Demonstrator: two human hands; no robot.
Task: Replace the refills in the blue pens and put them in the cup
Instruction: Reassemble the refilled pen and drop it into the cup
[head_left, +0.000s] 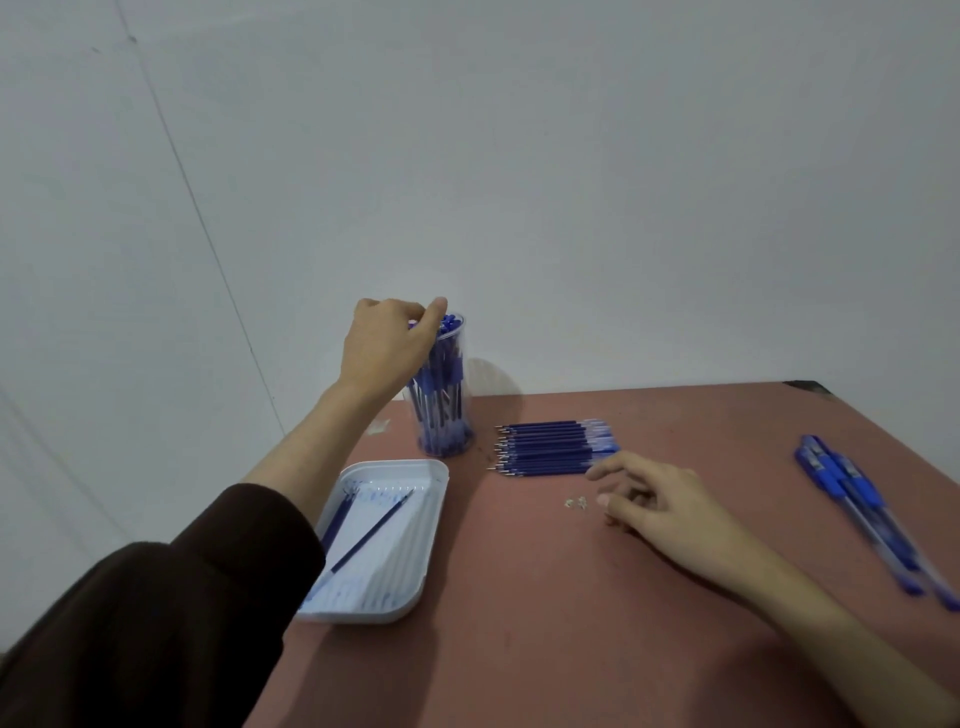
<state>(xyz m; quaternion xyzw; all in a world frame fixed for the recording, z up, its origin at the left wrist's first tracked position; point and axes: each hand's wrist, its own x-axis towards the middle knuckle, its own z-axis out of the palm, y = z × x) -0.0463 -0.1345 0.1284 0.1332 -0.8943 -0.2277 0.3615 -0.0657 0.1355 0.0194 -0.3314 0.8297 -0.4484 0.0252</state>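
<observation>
Up at the mouth of the cup (447, 415), the left hand (387, 345) has its grip curled in over the pen tops; whether it pinches one, I can't tell. The pens in there stand upright, packed tight. Down on the bench (623, 623), the right hand (660, 504) rests low, grip loose and apart, holding nothing. Just ahead of its fingertips, a touch to the left, lies the row of refills (550, 448): long axis left to right, metal tips pointing away toward the cup, clear tails nearest the grip. That makes the right hand the nearer one for a fresh refill, I'd say. Well off to its right, the waiting pens (857, 499) lie blurred, slanting from far to near.
</observation>
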